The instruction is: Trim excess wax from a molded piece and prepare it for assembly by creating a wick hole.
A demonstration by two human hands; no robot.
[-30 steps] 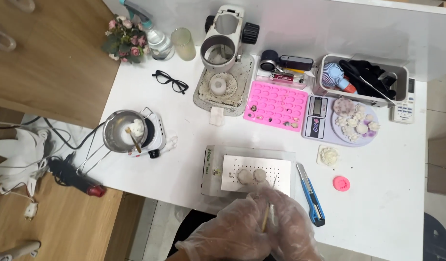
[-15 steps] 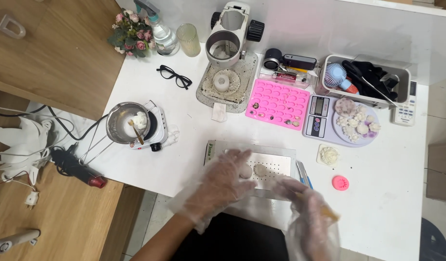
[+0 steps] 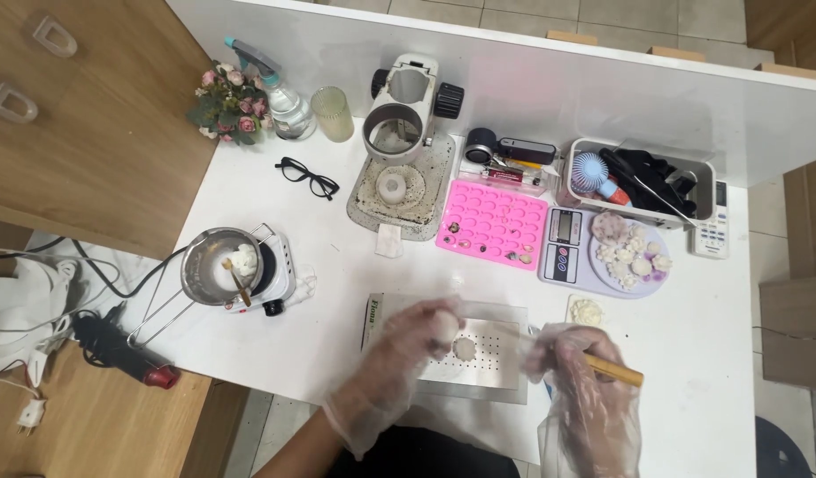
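Observation:
Both my hands wear thin clear plastic gloves. My left hand (image 3: pixel 399 354) is closed around a small pale round lump (image 3: pixel 444 324) and holds it just above a perforated metal plate (image 3: pixel 496 367) at the near table edge. A second pale lump (image 3: pixel 465 349) lies on that plate, right below the held one. My right hand (image 3: pixel 578 367) hovers over the plate's right end and grips a thin wooden stick (image 3: pixel 613 370) that points to the right.
A microscope (image 3: pixel 401 142), a pink mould tray (image 3: pixel 494 223), a scale with pale lumps (image 3: pixel 627 252), a grey bin of tools (image 3: pixel 642 177), glasses (image 3: pixel 307 178), a metal pot on a small hotplate (image 3: pixel 222 265), a spray bottle (image 3: pixel 280 97) and flowers (image 3: pixel 227 102) stand behind.
My hands have spread apart from the near edge. The left one has come over the plate with a lump, and the right one has moved to the plate's right end with the stick.

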